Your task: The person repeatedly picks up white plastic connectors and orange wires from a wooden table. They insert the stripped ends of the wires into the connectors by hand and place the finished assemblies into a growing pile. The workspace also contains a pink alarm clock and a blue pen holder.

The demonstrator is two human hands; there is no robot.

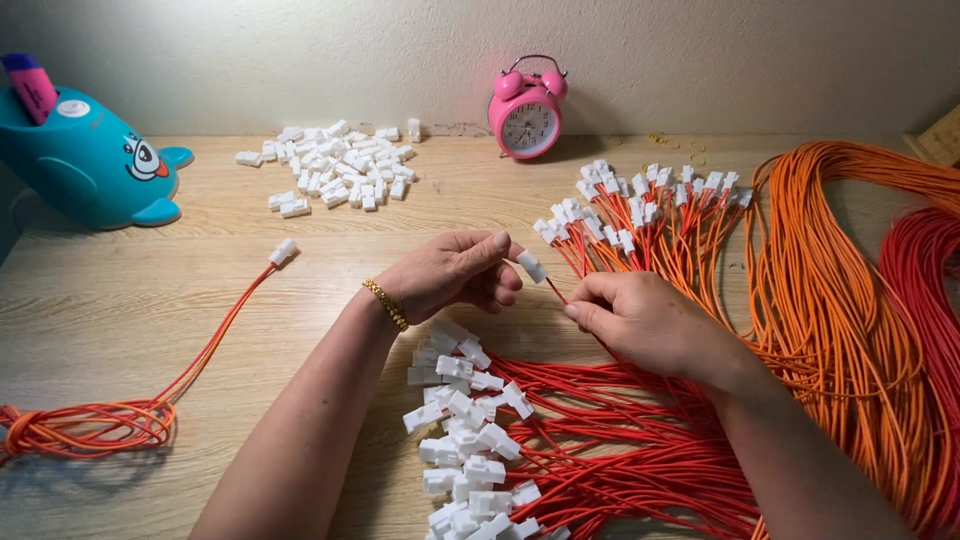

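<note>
White plastic marks the small connector [531, 266] pinched at the fingertips of the left hand [450, 272], whose fingers are curled shut around it. Touching it from below, a thin red wire [556, 290] runs into the right hand [640, 318], which is closed in a pinch on the wire just beside the connector. Both hands hover low over the wooden bench [120, 310]. Under and in front of them lies a heap of red wires with white connectors [465, 450] already on their ends. Beyond the right hand a fan of orange wires with connectors [640, 205] spreads out, and further to its right hang thick orange and red wire bundles [850, 330]. Beyond the left hand sit loose white connectors [335, 170]; well to its left lies one finished wire coil [100, 425].
</note>
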